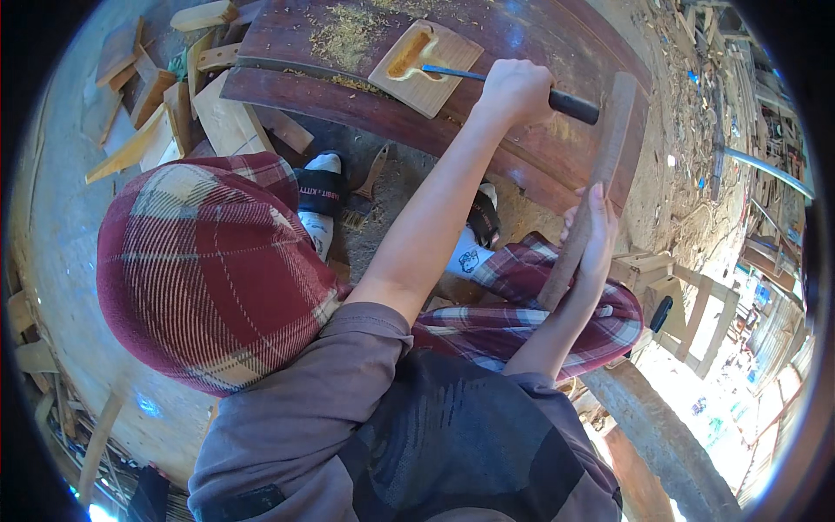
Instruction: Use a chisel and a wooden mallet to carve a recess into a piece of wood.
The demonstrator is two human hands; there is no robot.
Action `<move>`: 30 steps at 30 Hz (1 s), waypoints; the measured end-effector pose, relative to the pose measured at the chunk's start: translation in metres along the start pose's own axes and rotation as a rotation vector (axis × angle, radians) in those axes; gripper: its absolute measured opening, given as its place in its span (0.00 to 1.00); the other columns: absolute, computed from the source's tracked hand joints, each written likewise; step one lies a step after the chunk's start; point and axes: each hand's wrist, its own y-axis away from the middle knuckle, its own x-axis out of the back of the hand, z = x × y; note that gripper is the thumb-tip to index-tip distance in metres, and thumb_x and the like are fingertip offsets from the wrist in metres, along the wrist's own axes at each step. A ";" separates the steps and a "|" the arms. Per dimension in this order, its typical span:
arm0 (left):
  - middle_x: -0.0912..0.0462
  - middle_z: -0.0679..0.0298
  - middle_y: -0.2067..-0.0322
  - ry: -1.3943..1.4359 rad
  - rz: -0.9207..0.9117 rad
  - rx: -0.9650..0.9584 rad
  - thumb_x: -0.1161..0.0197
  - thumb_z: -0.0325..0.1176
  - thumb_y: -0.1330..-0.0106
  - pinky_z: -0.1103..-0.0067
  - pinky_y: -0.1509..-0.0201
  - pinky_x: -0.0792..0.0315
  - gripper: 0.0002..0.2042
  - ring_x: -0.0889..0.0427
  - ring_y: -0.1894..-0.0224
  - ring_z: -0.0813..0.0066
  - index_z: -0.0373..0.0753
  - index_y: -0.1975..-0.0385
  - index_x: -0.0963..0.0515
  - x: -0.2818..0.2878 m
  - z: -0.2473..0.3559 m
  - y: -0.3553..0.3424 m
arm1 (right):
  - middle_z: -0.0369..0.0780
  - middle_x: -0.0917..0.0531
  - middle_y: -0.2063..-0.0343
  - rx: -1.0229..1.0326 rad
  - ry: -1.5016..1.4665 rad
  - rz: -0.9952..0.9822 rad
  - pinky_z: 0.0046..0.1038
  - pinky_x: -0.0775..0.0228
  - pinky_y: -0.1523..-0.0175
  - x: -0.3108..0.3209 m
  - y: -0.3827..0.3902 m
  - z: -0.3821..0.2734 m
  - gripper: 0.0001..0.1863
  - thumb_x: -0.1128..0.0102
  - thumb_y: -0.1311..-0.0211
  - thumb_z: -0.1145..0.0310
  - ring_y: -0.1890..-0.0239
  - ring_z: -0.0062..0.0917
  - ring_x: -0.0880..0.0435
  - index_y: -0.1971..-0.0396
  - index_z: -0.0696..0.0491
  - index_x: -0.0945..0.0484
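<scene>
My left hand [516,90] grips a chisel [454,71] with a black handle and a thin metal shaft. Its tip rests at the hollow carved into a square block of light wood [398,90], which lies on a dark reddish wooden bench [522,174] among shavings. My right hand [591,230] holds a long brown wooden bar [609,135], upright in the picture along the bench's right end, with its lower end over my plaid-covered leg.
Wood offcuts [209,113] are piled left of the bench. A brush [365,187] lies on the ground between my sandalled feet. A wooden frame [704,313] and scattered debris are at the right, along with a curved metal tube [765,170].
</scene>
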 end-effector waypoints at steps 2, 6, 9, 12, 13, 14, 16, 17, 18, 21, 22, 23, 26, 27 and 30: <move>0.16 0.60 0.76 0.006 0.022 -0.007 0.36 0.42 0.52 0.69 0.61 0.24 0.09 0.16 0.68 0.61 0.50 0.73 0.15 0.004 -0.002 0.001 | 0.34 0.29 0.86 0.021 0.026 0.007 0.18 0.38 0.85 0.007 0.001 -0.003 0.29 0.47 0.39 0.41 0.89 0.16 0.30 0.62 0.57 0.29; 0.16 0.61 0.75 0.023 0.047 -0.023 0.34 0.44 0.53 0.70 0.61 0.24 0.11 0.16 0.68 0.61 0.51 0.72 0.15 0.003 -0.002 0.002 | 0.33 0.29 0.87 0.054 -0.153 0.175 0.19 0.37 0.85 0.020 0.001 -0.001 0.30 0.49 0.39 0.40 0.89 0.17 0.30 0.62 0.57 0.28; 0.16 0.60 0.75 0.017 0.029 -0.037 0.34 0.44 0.53 0.70 0.60 0.23 0.11 0.16 0.68 0.61 0.51 0.70 0.15 0.001 0.002 0.000 | 0.34 0.27 0.86 0.057 -0.174 0.211 0.19 0.35 0.85 0.011 -0.004 0.010 0.27 0.48 0.37 0.44 0.90 0.17 0.30 0.62 0.58 0.28; 0.16 0.60 0.75 -0.053 -0.006 0.004 0.34 0.44 0.54 0.70 0.60 0.23 0.12 0.16 0.68 0.61 0.51 0.69 0.14 -0.003 -0.008 0.001 | 0.34 0.26 0.84 0.005 0.082 -0.055 0.19 0.34 0.84 -0.013 -0.010 0.020 0.28 0.46 0.39 0.43 0.88 0.17 0.29 0.60 0.58 0.28; 0.16 0.60 0.75 -0.058 -0.008 0.007 0.34 0.44 0.54 0.70 0.60 0.23 0.12 0.16 0.68 0.61 0.51 0.69 0.14 -0.003 -0.011 0.001 | 0.34 0.25 0.82 -0.042 0.102 -0.067 0.20 0.34 0.83 -0.007 -0.007 0.009 0.29 0.42 0.42 0.43 0.86 0.17 0.28 0.61 0.58 0.26; 0.16 0.60 0.75 -0.056 0.031 -0.005 0.34 0.44 0.54 0.70 0.60 0.23 0.12 0.16 0.68 0.61 0.51 0.69 0.15 -0.004 -0.012 0.001 | 0.34 0.25 0.82 -0.043 0.097 -0.072 0.20 0.34 0.83 0.003 -0.008 0.006 0.29 0.42 0.42 0.43 0.86 0.17 0.28 0.61 0.58 0.26; 0.16 0.60 0.75 -0.052 0.066 -0.016 0.34 0.44 0.53 0.70 0.60 0.24 0.12 0.16 0.68 0.61 0.51 0.69 0.15 -0.003 -0.011 0.001 | 0.34 0.25 0.82 0.012 -0.139 0.074 0.20 0.35 0.83 0.025 -0.009 0.004 0.28 0.40 0.42 0.44 0.84 0.17 0.27 0.61 0.58 0.26; 0.16 0.60 0.75 -0.025 0.074 0.001 0.34 0.44 0.53 0.70 0.60 0.24 0.12 0.16 0.68 0.61 0.51 0.69 0.15 -0.001 -0.010 -0.001 | 0.34 0.25 0.82 0.009 -0.140 0.076 0.20 0.35 0.83 0.027 -0.009 0.006 0.28 0.40 0.42 0.44 0.84 0.17 0.27 0.61 0.58 0.26; 0.16 0.60 0.74 0.003 0.085 0.016 0.34 0.44 0.53 0.70 0.60 0.24 0.12 0.16 0.67 0.61 0.51 0.69 0.15 0.000 -0.007 -0.003 | 0.34 0.25 0.83 0.042 -0.333 0.172 0.20 0.35 0.83 0.029 -0.009 0.006 0.28 0.40 0.42 0.44 0.85 0.17 0.27 0.61 0.58 0.26; 0.16 0.60 0.73 -0.003 0.019 0.029 0.34 0.45 0.53 0.70 0.59 0.24 0.12 0.16 0.66 0.62 0.51 0.69 0.15 0.002 -0.005 -0.001 | 0.34 0.26 0.85 -0.015 -0.286 0.196 0.20 0.36 0.84 0.014 -0.015 0.015 0.27 0.41 0.42 0.44 0.87 0.17 0.28 0.62 0.56 0.25; 0.16 0.60 0.73 -0.003 0.021 0.028 0.34 0.45 0.53 0.70 0.59 0.24 0.12 0.16 0.66 0.62 0.51 0.69 0.15 0.003 -0.006 0.000 | 0.34 0.27 0.86 -0.109 -0.047 0.113 0.20 0.36 0.84 0.003 -0.017 0.018 0.27 0.41 0.42 0.43 0.88 0.18 0.29 0.61 0.56 0.26; 0.15 0.61 0.73 -0.018 -0.010 0.034 0.34 0.43 0.53 0.71 0.59 0.24 0.11 0.16 0.66 0.63 0.51 0.70 0.14 0.004 -0.008 0.001 | 0.34 0.27 0.86 -0.107 -0.047 0.114 0.20 0.36 0.84 -0.005 -0.016 0.018 0.27 0.41 0.42 0.43 0.88 0.18 0.29 0.61 0.56 0.26; 0.15 0.61 0.73 -0.048 -0.010 0.037 0.34 0.43 0.54 0.71 0.58 0.24 0.11 0.16 0.66 0.62 0.51 0.70 0.14 0.006 -0.010 0.000 | 0.34 0.28 0.87 -0.003 -0.009 -0.089 0.21 0.37 0.84 -0.011 -0.016 0.014 0.26 0.42 0.42 0.43 0.89 0.18 0.29 0.63 0.54 0.26; 0.15 0.60 0.72 -0.064 0.011 0.030 0.34 0.44 0.54 0.70 0.57 0.24 0.12 0.16 0.66 0.62 0.51 0.70 0.15 0.005 -0.011 0.001 | 0.34 0.28 0.87 0.002 -0.090 -0.039 0.21 0.37 0.84 0.003 -0.022 0.014 0.26 0.42 0.41 0.44 0.89 0.18 0.29 0.62 0.55 0.26; 0.16 0.60 0.73 -0.004 0.052 0.022 0.35 0.44 0.54 0.70 0.58 0.23 0.11 0.16 0.67 0.61 0.51 0.71 0.15 0.009 -0.013 0.001 | 0.34 0.27 0.87 0.004 -0.318 0.058 0.20 0.37 0.85 0.009 -0.012 0.004 0.25 0.44 0.39 0.45 0.88 0.18 0.27 0.62 0.56 0.26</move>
